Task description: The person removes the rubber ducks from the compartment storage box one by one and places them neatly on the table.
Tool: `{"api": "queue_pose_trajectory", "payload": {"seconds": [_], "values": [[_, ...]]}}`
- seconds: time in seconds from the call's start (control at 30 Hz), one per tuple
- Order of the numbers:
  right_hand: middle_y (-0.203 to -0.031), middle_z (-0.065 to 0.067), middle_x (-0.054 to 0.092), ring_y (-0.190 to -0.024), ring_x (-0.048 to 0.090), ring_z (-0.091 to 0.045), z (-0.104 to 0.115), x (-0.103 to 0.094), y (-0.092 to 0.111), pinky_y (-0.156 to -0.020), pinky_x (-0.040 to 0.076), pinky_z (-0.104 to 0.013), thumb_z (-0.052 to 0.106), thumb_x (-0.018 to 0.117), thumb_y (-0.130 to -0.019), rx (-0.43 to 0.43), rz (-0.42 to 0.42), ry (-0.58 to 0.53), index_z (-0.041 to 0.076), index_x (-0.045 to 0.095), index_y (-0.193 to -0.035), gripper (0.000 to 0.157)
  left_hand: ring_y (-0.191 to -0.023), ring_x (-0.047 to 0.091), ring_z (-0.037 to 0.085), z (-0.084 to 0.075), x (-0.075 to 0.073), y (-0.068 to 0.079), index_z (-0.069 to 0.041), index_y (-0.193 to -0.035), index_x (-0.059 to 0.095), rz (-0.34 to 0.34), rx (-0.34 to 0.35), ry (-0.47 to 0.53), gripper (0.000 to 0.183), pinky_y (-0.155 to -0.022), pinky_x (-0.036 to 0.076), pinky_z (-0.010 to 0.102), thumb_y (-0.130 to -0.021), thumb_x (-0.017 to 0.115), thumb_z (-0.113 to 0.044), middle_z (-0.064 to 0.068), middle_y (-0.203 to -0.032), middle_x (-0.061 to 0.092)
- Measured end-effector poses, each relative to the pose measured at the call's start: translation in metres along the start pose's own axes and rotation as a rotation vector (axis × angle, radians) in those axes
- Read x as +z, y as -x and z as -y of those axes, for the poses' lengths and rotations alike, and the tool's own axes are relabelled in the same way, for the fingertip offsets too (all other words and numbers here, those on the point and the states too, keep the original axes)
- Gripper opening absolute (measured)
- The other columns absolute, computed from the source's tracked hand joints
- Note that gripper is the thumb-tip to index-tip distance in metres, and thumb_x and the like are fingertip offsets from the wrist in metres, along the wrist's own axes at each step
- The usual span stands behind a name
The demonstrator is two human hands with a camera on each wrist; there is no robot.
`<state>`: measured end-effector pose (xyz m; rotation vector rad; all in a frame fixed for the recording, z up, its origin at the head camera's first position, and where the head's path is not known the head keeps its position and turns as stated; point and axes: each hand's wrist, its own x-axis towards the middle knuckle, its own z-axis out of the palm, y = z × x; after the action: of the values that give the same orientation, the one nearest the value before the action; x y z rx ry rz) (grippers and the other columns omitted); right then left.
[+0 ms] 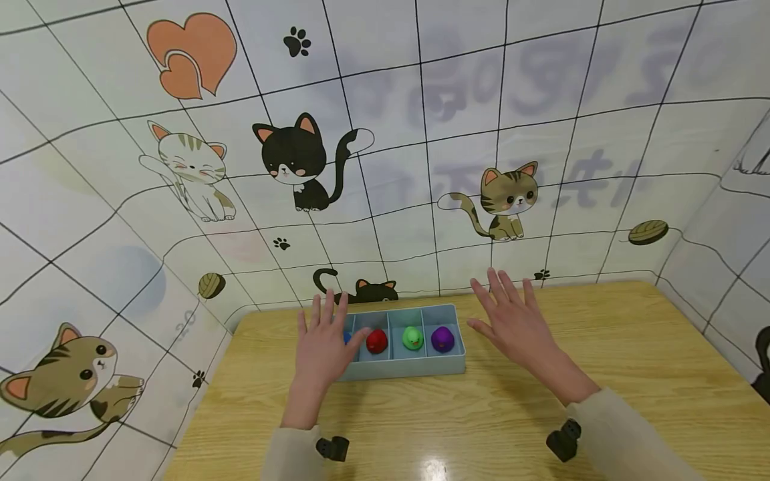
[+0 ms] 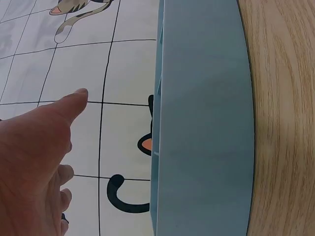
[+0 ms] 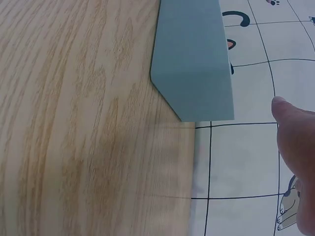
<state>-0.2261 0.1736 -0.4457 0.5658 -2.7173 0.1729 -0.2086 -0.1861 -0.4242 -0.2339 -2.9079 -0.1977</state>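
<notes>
A blue-grey divided box (image 1: 409,367) lies on the table with small toys in its compartments. From the right they are a purple ball-like toy (image 1: 442,339), a green duck (image 1: 412,338), a red toy (image 1: 376,341) and a blue one (image 1: 347,337), mostly hidden behind the thumb. My left hand (image 1: 321,351) hovers over the box's left end with fingers spread. Off the box's right end, my right hand (image 1: 517,327) is held in the air, fingers spread and holding nothing. In both wrist views the box's plain outer wall (image 2: 206,118) shows beside the thumb.
A wood-grain table (image 1: 409,427) carries the box near its back edge. Behind it and at both sides stand white walls (image 1: 397,220) with a black grid and cartoon cats. Each sleeve has a small black device (image 1: 564,441) at the wrist.
</notes>
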Motion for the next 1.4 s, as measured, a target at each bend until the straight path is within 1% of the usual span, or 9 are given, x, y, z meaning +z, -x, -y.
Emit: {"api": "queue_pose_trajectory", "payload": {"seconds": [0.13,0.23,0.47,0.6,0.7,0.8,0.93,1.2,1.4], "values": [[-0.164,-0.026,0.024,-0.152,0.020,-0.043,0.003,0.002,-0.006,-0.117,0.010,-0.070,0.047,0.060,-0.102,-0.023,0.035,-0.007,0.008,0.034,-0.160,0.075,-0.156,0.005,0.038,0.007,-0.001,0.002,-0.015,-0.165,0.023,-0.003,-0.006,0.023,0.087,-0.121,0.007,0.064,-0.099,0.054,-0.063,0.014,-0.170,0.013],[-0.165,-0.026,0.023,-0.152,0.020,-0.043,0.006,0.003,-0.010,-0.117,0.010,-0.070,0.046,0.060,-0.102,-0.050,0.075,-0.079,0.007,0.032,-0.161,0.076,-0.156,0.006,0.040,0.014,-0.001,0.005,-0.013,-0.165,0.022,-0.006,-0.010,0.065,0.089,-0.121,0.007,0.065,-0.098,0.059,-0.059,0.018,-0.169,0.014],[-0.164,-0.027,0.026,-0.148,0.028,-0.048,0.018,0.007,-0.017,-0.116,0.022,-0.067,0.034,0.069,-0.099,-0.081,0.150,-0.407,0.001,0.027,-0.160,0.081,-0.154,0.011,0.045,0.030,0.005,0.010,-0.004,-0.163,0.025,-0.033,-0.010,0.197,0.099,-0.117,0.014,0.069,-0.090,0.076,-0.050,0.026,-0.166,0.017],[-0.160,-0.025,0.034,-0.143,0.036,-0.047,0.022,0.015,-0.020,-0.112,0.033,-0.065,0.028,0.075,-0.096,-0.044,0.220,-0.619,0.002,0.032,-0.159,0.080,-0.152,0.017,0.047,0.038,0.017,0.010,-0.002,-0.162,0.025,-0.049,-0.034,0.312,0.101,-0.117,0.017,0.069,-0.089,0.080,-0.044,0.028,-0.165,0.019],[-0.156,-0.023,0.043,-0.139,0.044,-0.045,0.026,0.021,-0.023,-0.110,0.038,-0.063,0.020,0.077,-0.093,-0.026,0.261,-0.719,0.002,0.037,-0.157,0.078,-0.148,0.022,0.052,0.043,0.028,0.011,-0.002,-0.162,0.023,-0.038,-0.069,0.394,0.101,-0.115,0.021,0.069,-0.089,0.080,-0.041,0.028,-0.165,0.018],[-0.152,-0.021,0.048,-0.134,0.050,-0.043,0.029,0.027,-0.026,-0.107,0.042,-0.059,0.013,0.078,-0.091,-0.035,0.283,-0.747,-0.001,0.041,-0.154,0.074,-0.146,0.024,0.056,0.046,0.037,0.013,-0.005,-0.163,0.022,-0.018,-0.122,0.489,0.100,-0.113,0.026,0.070,-0.090,0.080,-0.040,0.027,-0.166,0.017],[-0.149,-0.022,0.052,-0.133,0.051,-0.042,0.032,0.034,-0.028,-0.107,0.044,-0.057,0.011,0.078,-0.091,-0.074,0.283,-0.680,-0.003,0.047,-0.150,0.069,-0.148,0.022,0.053,0.050,0.046,0.016,-0.007,-0.164,0.021,0.010,-0.183,0.589,0.099,-0.113,0.027,0.069,-0.091,0.079,-0.041,0.026,-0.167,0.015],[-0.139,-0.021,0.059,-0.130,0.053,-0.041,0.035,0.041,-0.033,-0.106,0.045,-0.055,0.006,0.078,-0.089,-0.120,0.280,-0.584,-0.003,0.057,-0.141,0.057,-0.151,0.021,0.047,0.055,0.060,0.016,-0.007,-0.164,0.020,0.031,-0.216,0.733,0.100,-0.117,0.024,0.065,-0.089,0.082,-0.034,0.024,-0.166,0.020],[-0.131,-0.019,0.066,-0.132,0.050,-0.047,0.034,0.046,-0.037,-0.111,0.037,-0.060,0.004,0.078,-0.089,-0.164,0.279,-0.512,-0.002,0.066,-0.131,0.044,-0.149,0.023,0.049,0.057,0.069,0.017,-0.008,-0.164,0.022,0.048,-0.253,0.811,0.097,-0.116,0.024,0.065,-0.091,0.080,-0.036,0.025,-0.165,0.024]]}}
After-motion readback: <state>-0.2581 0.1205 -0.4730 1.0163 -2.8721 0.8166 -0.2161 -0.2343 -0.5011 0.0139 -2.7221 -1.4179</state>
